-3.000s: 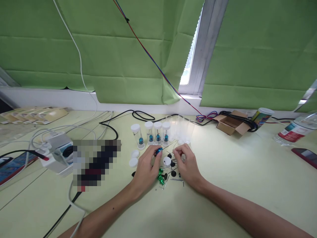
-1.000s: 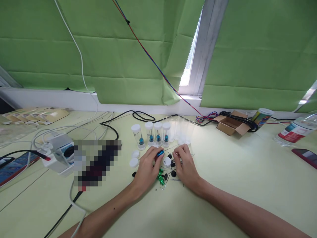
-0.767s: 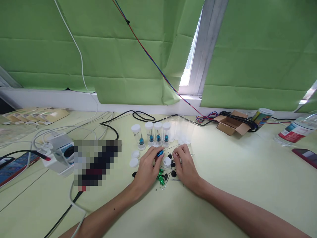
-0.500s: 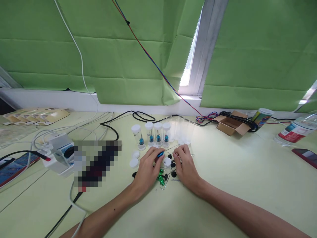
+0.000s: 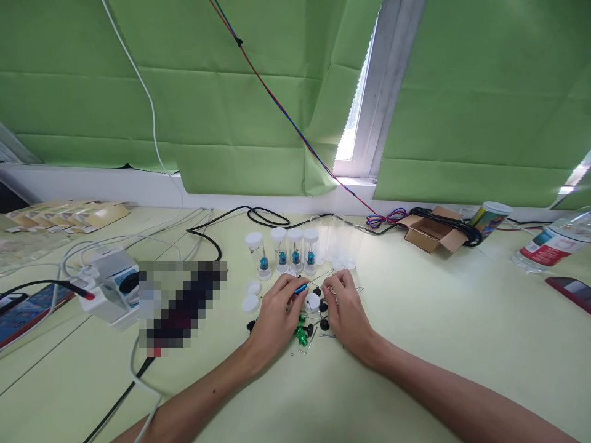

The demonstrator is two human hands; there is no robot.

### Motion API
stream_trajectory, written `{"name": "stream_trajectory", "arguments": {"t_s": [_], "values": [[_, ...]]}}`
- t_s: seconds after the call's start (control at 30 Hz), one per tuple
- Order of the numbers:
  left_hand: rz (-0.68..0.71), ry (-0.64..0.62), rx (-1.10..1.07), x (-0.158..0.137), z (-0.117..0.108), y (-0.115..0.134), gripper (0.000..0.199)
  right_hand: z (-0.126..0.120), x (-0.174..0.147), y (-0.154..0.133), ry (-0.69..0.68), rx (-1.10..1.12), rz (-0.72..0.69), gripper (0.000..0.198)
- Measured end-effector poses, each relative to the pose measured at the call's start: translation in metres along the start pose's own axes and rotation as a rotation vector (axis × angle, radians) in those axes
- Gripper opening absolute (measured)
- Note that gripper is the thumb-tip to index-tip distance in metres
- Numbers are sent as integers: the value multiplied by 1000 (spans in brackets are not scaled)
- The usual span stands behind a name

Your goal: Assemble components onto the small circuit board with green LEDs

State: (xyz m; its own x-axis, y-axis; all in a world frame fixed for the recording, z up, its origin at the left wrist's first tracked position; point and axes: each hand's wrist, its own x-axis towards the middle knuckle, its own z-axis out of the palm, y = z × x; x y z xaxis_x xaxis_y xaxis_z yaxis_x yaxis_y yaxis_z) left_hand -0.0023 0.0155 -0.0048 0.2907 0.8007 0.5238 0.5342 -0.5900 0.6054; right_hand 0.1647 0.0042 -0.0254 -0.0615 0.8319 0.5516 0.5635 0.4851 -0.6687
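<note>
Between the thumb and fingers of my left hand [image 5: 277, 311] is a small blue metal cylinder [image 5: 301, 288]. My right hand [image 5: 347, 311] is closed in a pinch close by, at the right of the small parts; whatever its fingertips hold is too small to make out. Between the hands lie a white cap [image 5: 313, 302], several black round-headed pieces [image 5: 324, 325], shiny green metal parts [image 5: 301, 335] and thin metal rods. A bent hex key [image 5: 311, 341] rests nearest to me. Behind my hands stand several clear tubes [image 5: 295, 252] with white lids and blue parts inside.
Clear tubes [image 5: 353, 249] without lids stand behind my right hand. White caps [image 5: 250, 303] lie left of my left hand. Farther right are an open cardboard box [image 5: 429, 237] and a plastic bottle [image 5: 549, 246]. A power strip [image 5: 108, 289] and cables occupy the left side.
The blue cylinder has turned slightly in my left fingers and shows more of its length. Both hands stay in nearly the same place.
</note>
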Motion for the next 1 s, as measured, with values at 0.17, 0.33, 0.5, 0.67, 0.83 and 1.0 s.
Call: {"name": "stream_trajectory", "arguments": {"t_s": [0.17, 0.33, 0.5, 0.67, 0.83, 1.0], "values": [[-17, -9, -8, -1, 0, 0, 21, 0, 0, 1, -7, -2, 0, 21], [-31, -20, -13, -1, 0, 1, 21, 0, 0, 1, -3, 1, -6, 21], [-10, -18, -11, 0, -1, 3, 22, 0, 0, 0, 9, 2, -11, 20], [-17, -8, -20, -1, -2, 4, 21, -1, 0, 0, 18, 0, -10, 19], [-45, 6, -53, -1, -2, 5, 21, -2, 0, 0, 54, 23, -11, 15], [-78, 33, -69, 0, -2, 6, 21, -2, 0, 0, 171, 67, 1, 17]]}}
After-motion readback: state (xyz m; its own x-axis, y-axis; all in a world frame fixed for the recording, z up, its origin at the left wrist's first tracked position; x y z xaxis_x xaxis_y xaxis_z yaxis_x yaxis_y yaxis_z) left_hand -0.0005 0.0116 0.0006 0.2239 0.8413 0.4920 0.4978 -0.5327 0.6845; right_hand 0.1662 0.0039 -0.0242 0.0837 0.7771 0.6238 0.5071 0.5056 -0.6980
